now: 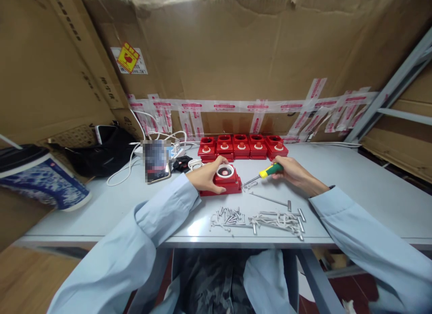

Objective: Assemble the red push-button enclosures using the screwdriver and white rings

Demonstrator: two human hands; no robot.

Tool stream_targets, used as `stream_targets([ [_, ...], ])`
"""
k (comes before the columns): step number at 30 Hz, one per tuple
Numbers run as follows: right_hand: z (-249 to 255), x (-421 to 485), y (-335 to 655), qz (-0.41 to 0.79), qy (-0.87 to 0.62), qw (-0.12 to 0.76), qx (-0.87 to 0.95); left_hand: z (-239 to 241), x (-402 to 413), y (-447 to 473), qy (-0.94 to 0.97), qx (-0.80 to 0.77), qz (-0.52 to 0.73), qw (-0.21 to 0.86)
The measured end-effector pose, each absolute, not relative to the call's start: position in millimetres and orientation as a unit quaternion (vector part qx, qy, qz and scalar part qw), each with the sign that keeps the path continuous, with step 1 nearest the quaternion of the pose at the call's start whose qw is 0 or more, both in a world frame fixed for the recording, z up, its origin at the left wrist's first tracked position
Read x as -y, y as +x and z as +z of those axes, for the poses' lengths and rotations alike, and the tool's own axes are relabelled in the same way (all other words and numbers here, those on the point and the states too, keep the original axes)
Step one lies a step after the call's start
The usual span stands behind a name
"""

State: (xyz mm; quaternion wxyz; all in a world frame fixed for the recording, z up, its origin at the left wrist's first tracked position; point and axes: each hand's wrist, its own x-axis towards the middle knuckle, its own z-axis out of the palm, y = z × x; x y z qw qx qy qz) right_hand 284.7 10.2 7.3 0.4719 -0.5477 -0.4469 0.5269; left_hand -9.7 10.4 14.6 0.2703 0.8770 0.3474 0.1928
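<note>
My left hand (209, 175) grips a red box (229, 186) with a white ring on its face, holding it down on the grey table. My right hand (290, 170) is closed round the yellow and green handle of a screwdriver (269, 170). The screwdriver's shaft points left and down, its tip close to the right side of the red box; whether they touch I cannot tell. A short white cord (250, 185) lies by the tip. Nearer me are a pile of screws (231, 215) and several metal T-shaped rods (277, 213) tangled with white cords. One more T-shaped rod (272, 199) lies apart.
Several red boxes with round knobs (241, 146) stand in a row at the back against a cardboard wall (229, 57). To the left are a phone (157, 161), white cables (135, 157), a black bag (111, 154) and a tilted paper cup (43, 179). A metal frame (388, 93) rises at right.
</note>
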Motion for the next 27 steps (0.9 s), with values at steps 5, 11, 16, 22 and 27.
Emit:
stream_targets([
  [5, 8, -10, 286, 0.533, -0.545, 0.479, 0.435, 16, -11, -12, 0.881, -0.321, 0.212, 0.275],
  [11, 15, -6, 285, 0.536, -0.536, 0.499, 0.420, 19, -13, -17, 0.866, -0.315, 0.255, 0.292],
  [16, 18, -5, 284, 0.535, -0.532, 0.515, 0.407, 19, -16, -19, 0.867, -0.311, 0.267, 0.283],
  [22, 19, -5, 284, 0.535, -0.525, 0.524, 0.405, 20, -16, -20, 0.869, -0.310, 0.262, 0.283],
  [27, 19, -3, 282, 0.538, -0.523, 0.516, 0.414, 20, -16, -19, 0.869, -0.313, 0.259, 0.282],
])
